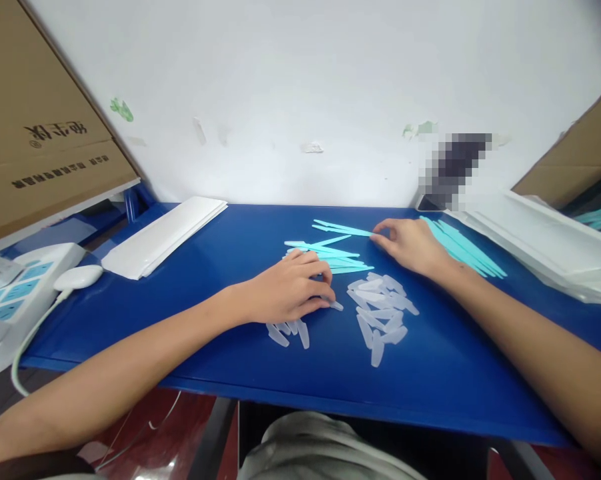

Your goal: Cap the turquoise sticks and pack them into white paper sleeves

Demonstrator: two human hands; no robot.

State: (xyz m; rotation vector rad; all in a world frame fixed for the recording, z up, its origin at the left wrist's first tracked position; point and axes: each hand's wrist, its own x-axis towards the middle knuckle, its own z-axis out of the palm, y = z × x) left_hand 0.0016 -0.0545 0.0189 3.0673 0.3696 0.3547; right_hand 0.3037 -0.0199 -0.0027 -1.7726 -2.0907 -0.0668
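My left hand [300,288] is closed in a pinch on a small translucent plastic cap [336,306], whose tip pokes out past the fingers. Farther back, my right hand [403,241] has thumb and finger closed on the narrow end of a slim turquoise stick [343,228] shaped like an eyebrow razor. A second stick lies close along it. More turquoise razors [345,261] lie in a loose heap behind my left hand, which partly hides them. Several loose caps [380,300] are spread between my forearms, and a smaller group [303,333] sits below my left hand.
Another row of turquoise razors [465,247] lies beyond my right wrist. White trays [545,240] stand at the right. A flat white stack [165,237], a power strip [28,293] and a white charger [78,277] are at the left. The wall [280,100] closes the blue table's back.
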